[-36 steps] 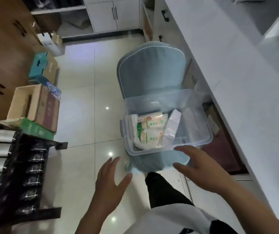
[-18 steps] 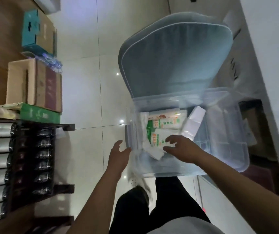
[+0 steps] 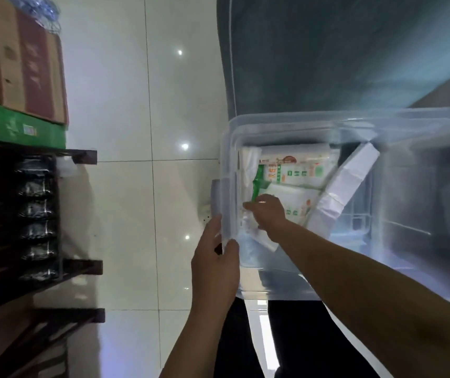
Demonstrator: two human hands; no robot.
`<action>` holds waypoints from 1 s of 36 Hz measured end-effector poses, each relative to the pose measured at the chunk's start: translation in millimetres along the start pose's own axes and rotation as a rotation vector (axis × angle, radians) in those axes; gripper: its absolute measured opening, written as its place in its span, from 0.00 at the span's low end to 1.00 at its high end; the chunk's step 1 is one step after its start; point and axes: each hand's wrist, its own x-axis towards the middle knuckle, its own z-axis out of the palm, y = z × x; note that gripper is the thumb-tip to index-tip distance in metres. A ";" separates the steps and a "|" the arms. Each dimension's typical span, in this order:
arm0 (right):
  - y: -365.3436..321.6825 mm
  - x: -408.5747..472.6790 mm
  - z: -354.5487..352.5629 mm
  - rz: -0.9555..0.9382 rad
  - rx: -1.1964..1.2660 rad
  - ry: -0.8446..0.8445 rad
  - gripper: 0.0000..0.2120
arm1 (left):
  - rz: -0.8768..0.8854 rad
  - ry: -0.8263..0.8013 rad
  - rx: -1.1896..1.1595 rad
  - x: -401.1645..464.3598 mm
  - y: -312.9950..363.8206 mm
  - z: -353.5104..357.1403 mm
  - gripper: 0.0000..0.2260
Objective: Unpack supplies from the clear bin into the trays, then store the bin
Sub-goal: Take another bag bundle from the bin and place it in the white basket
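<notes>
The clear plastic bin (image 3: pixel 409 137) rests on a blue-grey cushioned chair (image 3: pixel 327 55) in front of me. Inside at its left end lie white packs with green and orange print (image 3: pixel 297 170) and a white paper-wrapped pack (image 3: pixel 346 184) leaning at an angle. My left hand (image 3: pixel 214 266) grips the bin's left rim, thumb over the edge. My right hand (image 3: pixel 267 211) is inside the bin with its fingers closed on the lower white and green pack (image 3: pixel 289 197). The bin's right half looks bare.
A dark rack with several trays of black and silver items (image 3: pixel 36 214) stands at the left. Cardboard boxes (image 3: pixel 22 61) and a green box (image 3: pixel 19 129) sit beyond it. White tiled floor (image 3: pixel 136 186) lies between the rack and the chair. My dark trouser legs are below.
The view has closed in on the bin. My left hand went from hovering beside the bin to gripping its rim. My right hand reached further left inside and closed on a pack.
</notes>
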 end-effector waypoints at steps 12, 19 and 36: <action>-5.5 22.9 20.0 -0.077 -0.224 0.129 0.08 | -0.020 -0.044 0.003 6.6 4.2 -1.2 0.22; -1.1 5.8 -17.9 -0.071 -0.109 0.099 0.08 | 0.072 0.059 -0.020 -6.3 11.3 -9.3 0.24; 24.4 -154.5 -153.8 -0.161 0.967 -0.468 0.18 | 0.127 -0.563 0.425 -32.0 99.5 21.8 0.22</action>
